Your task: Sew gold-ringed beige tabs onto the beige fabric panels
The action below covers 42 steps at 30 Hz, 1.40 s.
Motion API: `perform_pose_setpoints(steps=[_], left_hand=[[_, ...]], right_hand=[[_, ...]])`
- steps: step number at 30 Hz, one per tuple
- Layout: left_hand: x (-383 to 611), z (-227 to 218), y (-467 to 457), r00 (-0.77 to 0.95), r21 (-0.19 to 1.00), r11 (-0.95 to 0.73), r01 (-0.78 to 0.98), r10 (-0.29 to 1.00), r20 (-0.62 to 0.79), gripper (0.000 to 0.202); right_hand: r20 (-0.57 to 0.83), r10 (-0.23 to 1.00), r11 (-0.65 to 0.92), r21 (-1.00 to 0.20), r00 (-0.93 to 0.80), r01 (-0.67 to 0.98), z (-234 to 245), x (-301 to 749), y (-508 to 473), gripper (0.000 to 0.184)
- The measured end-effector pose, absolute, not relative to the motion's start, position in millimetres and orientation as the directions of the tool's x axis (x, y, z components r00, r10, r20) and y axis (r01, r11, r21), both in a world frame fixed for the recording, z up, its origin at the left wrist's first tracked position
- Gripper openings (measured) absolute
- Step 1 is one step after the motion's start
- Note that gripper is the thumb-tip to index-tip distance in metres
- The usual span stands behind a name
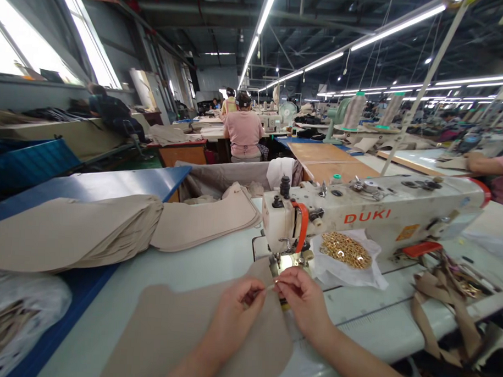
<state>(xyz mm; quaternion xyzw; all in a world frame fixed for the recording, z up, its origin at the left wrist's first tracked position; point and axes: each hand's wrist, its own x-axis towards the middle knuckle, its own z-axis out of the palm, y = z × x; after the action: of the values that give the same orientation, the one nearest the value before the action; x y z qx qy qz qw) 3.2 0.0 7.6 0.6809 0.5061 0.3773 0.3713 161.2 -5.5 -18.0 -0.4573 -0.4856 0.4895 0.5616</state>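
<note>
1. Tube lights hang over a wide sewing hall; one pale table (216, 264) fills the near ground.
2. One small strip (271, 286) is between the fingertips of both hands, above one beige panel (175, 318) and just before the needle area. Whether strip and panel are joined, I cannot tell.
3. Two bare hands work together: the left hand (240, 304) pinches one end of the strip between thumb and curled fingers; the right hand (300, 294) pinches the other, its grip equally narrow.
4. The one panel lies on the table, partly under the left hand and forearm.
5. One sewing machine (370, 214), marked DUKI, stands just beyond the hands, with one lit lamp (287, 261) and one orange strap (302, 226) at its head.
6. One heap of gold links (346, 250) sits on one white sheet (374, 278), against the machine.
7. Two stacks of beige pieces lie to the left: the near stack (68, 234) and the far stack (205, 217), touching.
8. Right of these, past the machine's base, several tan bands (431, 313) dangle over the table edge; I cannot count them.
9. One clear bag (45, 297) rests at far left, by one blue table (128, 178).
10. Two thread cones (354, 111) stand behind the machine.
</note>
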Motion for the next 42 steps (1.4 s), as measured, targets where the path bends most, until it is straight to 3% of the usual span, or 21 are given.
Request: perform_pose_setpoints(steps=[6,13,26,37,42], left_hand=[[6,7,-1,0.188,0.85,-0.253,0.462,0.965,0.185,0.014],[9,5,-1,0.149,0.856,-0.224,0.466,0.973,0.174,0.014],[13,5,-1,0.218,0.945,-0.087,0.315,0.976,0.018,0.017],[11,5,-1,0.215,0.946,-0.07,0.317,0.977,0.0,0.018],[8,2,3,0.197,0.969,-0.023,0.246,0.98,-0.027,0.018]], right_hand=[[0.156,0.988,0.155,-0.985,0.016,0.073,-16,162,-9,0.01],[0.134,0.99,0.134,-0.991,0.04,0.006,-16,161,-7,0.009],[0.116,0.991,0.118,-0.993,0.069,-0.029,-18,159,-3,0.007],[0.174,0.985,0.171,-0.974,0.008,0.15,-15,158,-8,0.005],[0.175,0.981,0.184,-0.977,-0.089,0.111,-9,160,-12,0.007]])
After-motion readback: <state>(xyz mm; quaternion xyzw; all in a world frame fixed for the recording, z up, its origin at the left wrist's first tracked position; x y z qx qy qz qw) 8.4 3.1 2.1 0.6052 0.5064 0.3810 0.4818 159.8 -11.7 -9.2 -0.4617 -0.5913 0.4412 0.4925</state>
